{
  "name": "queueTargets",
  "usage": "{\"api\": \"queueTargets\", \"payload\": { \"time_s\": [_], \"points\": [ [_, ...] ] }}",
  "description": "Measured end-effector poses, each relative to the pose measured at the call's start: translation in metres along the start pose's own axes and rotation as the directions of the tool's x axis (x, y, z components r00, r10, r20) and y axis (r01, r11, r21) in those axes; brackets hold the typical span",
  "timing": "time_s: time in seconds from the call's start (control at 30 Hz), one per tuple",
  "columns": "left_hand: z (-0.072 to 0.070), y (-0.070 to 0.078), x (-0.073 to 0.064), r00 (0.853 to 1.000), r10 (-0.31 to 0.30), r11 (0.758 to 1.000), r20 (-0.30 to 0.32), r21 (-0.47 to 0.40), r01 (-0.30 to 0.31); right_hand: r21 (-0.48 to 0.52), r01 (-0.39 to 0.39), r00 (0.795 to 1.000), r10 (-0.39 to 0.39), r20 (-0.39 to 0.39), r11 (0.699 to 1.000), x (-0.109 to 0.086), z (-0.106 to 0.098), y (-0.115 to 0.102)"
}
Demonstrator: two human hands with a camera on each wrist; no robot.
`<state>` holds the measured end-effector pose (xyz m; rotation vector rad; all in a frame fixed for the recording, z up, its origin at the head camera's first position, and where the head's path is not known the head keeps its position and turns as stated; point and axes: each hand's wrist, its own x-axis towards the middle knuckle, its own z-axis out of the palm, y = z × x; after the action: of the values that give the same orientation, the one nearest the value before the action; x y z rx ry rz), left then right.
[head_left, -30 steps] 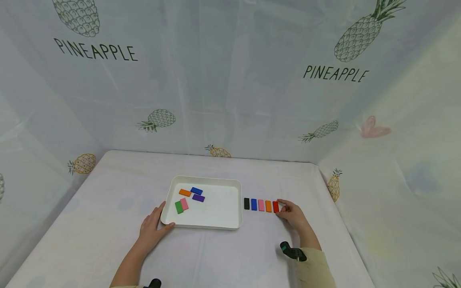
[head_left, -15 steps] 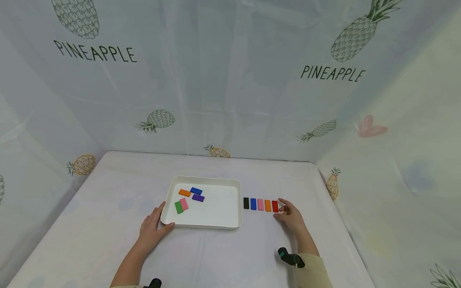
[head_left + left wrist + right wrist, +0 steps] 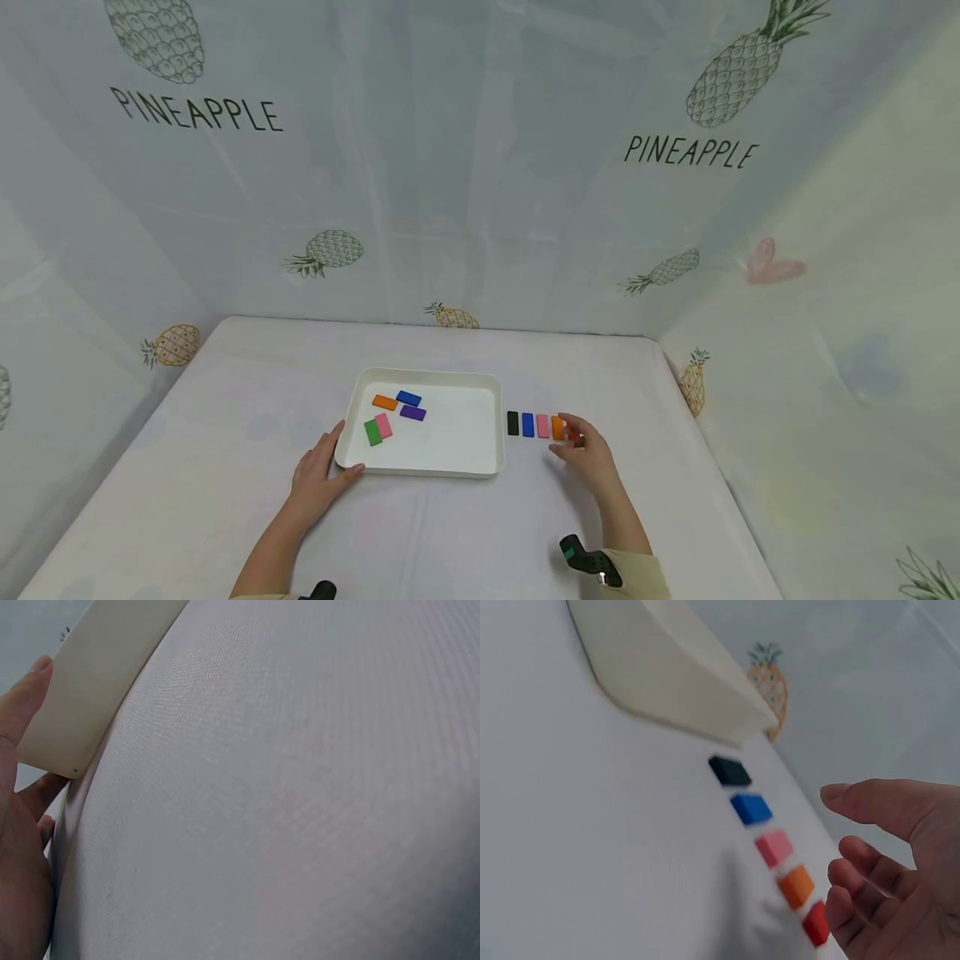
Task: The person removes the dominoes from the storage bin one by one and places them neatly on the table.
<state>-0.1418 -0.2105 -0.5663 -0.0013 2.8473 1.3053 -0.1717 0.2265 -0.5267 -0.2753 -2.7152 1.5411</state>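
Note:
My left hand [image 3: 313,487] rests at the near left corner of a white tray [image 3: 457,429], thumb along the front wall and fingers by the left side. My right hand [image 3: 591,460] hovers over the right end of a row of small flat blocks, its fingers loosely bent around nothing. From left to right the row has a black block [image 3: 513,423], a blue block [image 3: 528,425], a pink block [image 3: 543,426], an orange block [image 3: 557,427] and a red block [image 3: 817,923]. In the head view, the fingers partly cover the red one.
Inside the tray, on its left half, lie another orange block [image 3: 385,402], a blue block [image 3: 408,397], a purple block [image 3: 412,412], a pink block [image 3: 383,424] and a green block [image 3: 372,432]. A white cloth covers the table [image 3: 442,533]; a pineapple-print curtain [image 3: 480,167] hangs behind.
My right hand has come away from the red block's right end and shifted left above the row. The blocks look unmoved; the left hand stays at the tray.

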Motion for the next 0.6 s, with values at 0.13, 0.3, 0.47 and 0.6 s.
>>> {"api": "queueTargets", "payload": {
  "time_s": [0.13,0.3,0.47,0.6],
  "points": [
    [-0.001,0.000,0.000,1.000,0.001,1.000,-0.001,0.003,-0.001,0.042,0.055,0.998,-0.055,0.020,0.998,-0.006,0.012,-0.017],
    [-0.002,0.002,0.001,1.000,-0.008,1.000,0.007,0.009,0.008,0.095,0.080,0.996,-0.083,0.028,0.992,-0.011,0.026,-0.035],
    [-0.002,0.002,0.001,1.000,-0.014,1.000,0.010,0.013,0.014,0.153,0.096,0.992,-0.106,0.061,0.984,-0.012,0.043,-0.049],
    [-0.001,0.001,0.000,1.000,-0.009,1.000,0.008,0.010,0.009,0.205,0.123,0.981,-0.150,0.123,0.971,-0.012,0.057,-0.062]
  ]
}}
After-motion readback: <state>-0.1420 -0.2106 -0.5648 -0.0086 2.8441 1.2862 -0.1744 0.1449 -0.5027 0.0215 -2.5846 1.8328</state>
